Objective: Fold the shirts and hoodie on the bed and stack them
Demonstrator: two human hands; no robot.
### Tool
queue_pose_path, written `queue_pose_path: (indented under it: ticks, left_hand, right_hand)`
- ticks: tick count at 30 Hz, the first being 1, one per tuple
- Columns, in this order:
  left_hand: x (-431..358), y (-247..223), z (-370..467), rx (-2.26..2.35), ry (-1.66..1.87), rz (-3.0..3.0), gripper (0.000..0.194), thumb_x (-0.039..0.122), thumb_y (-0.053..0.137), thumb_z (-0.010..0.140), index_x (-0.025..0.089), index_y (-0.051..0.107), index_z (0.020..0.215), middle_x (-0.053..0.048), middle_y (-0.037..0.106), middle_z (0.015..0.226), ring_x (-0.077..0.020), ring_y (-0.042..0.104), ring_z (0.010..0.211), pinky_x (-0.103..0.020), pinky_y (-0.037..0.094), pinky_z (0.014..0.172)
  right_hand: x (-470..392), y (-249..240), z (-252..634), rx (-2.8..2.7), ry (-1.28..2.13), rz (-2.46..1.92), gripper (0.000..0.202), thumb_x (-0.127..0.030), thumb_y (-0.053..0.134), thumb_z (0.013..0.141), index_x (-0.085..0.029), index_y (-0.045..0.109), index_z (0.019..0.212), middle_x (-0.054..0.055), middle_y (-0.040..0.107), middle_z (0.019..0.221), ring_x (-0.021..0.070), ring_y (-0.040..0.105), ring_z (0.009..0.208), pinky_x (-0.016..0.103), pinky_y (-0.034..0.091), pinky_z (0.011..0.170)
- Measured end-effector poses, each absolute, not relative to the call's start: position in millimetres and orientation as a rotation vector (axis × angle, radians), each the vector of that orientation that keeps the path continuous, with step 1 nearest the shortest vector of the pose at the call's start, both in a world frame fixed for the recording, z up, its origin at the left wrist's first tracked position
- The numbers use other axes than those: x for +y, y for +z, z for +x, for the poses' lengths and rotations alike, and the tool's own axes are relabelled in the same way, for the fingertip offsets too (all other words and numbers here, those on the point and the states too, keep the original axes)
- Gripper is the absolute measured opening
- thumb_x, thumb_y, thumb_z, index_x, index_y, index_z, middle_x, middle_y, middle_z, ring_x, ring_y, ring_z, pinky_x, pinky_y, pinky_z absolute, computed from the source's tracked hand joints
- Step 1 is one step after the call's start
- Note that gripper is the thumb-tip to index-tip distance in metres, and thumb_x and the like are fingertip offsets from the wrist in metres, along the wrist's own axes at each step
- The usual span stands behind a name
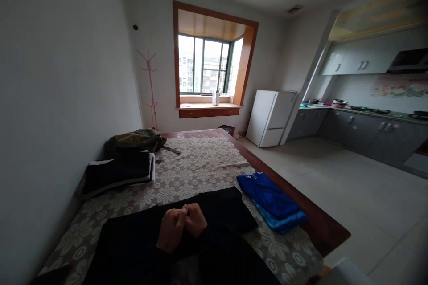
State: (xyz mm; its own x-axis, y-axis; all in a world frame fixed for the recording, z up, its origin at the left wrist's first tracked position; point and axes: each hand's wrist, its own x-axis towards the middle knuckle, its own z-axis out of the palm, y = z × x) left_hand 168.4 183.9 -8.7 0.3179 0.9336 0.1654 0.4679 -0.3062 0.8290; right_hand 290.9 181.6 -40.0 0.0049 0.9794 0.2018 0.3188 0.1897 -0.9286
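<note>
My left hand (171,230) and my right hand (195,220) meet in front of me, fingers curled in and the thumb sides touching. Both are closed, and their insides are hidden, so I cannot make out whether anything is in them. Beneath them a black garment (224,207) is spread on the table, which has a flower-patterned lace cloth (200,156). My dark sleeves blend into the black fabric. Right of it lies a folded blue garment (267,193) with small white print, a lighter blue layer showing under its edge.
Against the left wall sit a pile of folded dark clothes (117,171) and an olive backpack (137,140). The table's reddish wooden edge (321,222) runs along the right. Beyond are a pink coat stand (150,80), a white fridge (270,116) and a kitchen counter (364,113).
</note>
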Motion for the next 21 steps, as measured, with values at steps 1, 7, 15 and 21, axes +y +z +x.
queue_pose_path:
  ticks: [1,7,15,21]
  left_hand:
    - [183.6,-8.2,168.3,1.222,0.859,1.912,0.057,0.066,0.036,0.089,0.024,0.039,0.051,-0.003,0.056,0.055,-0.0185,0.051,0.059,-0.031,0.036,0.059]
    - [184.0,-9.5,168.3,1.278,0.788,1.918,0.062,0.073,0.031,0.088,0.023,0.041,0.053,-0.002,0.055,0.056,-0.0179,0.05,0.061,-0.03,0.033,0.058]
    - [185.0,-14.6,167.0,1.15,0.731,2.059,0.06,0.073,0.04,0.086,0.023,0.038,0.052,0.0,0.05,0.055,-0.0159,0.046,0.056,-0.03,0.03,0.055]
    - [181.5,-15.3,169.8,1.171,0.85,1.97,0.062,0.074,0.035,0.088,0.024,0.03,0.051,0.001,0.043,0.052,-0.0141,0.04,0.054,-0.031,0.029,0.055]
  right_hand:
    - [181.0,-38.6,291.4,-1.5,0.86,-1.304,0.051,-0.051,0.064,0.079,-0.018,0.046,0.045,-0.004,0.035,0.05,0.0103,0.036,0.055,0.024,0.028,0.052]
    - [180.3,-35.4,292.9,-1.548,0.831,-1.378,0.054,-0.057,0.062,0.08,-0.018,0.044,0.047,-0.004,0.033,0.05,0.0112,0.038,0.057,0.025,0.026,0.051]
    - [177.1,-33.9,296.2,-1.659,0.662,-1.623,0.06,-0.062,0.062,0.081,-0.02,0.035,0.047,-0.005,0.03,0.048,0.009,0.031,0.052,0.028,0.019,0.049]
    - [175.7,-30.6,296.0,-1.724,0.611,-1.605,0.057,-0.056,0.059,0.086,-0.019,0.04,0.047,-0.004,0.034,0.048,0.0089,0.03,0.051,0.029,0.018,0.05]
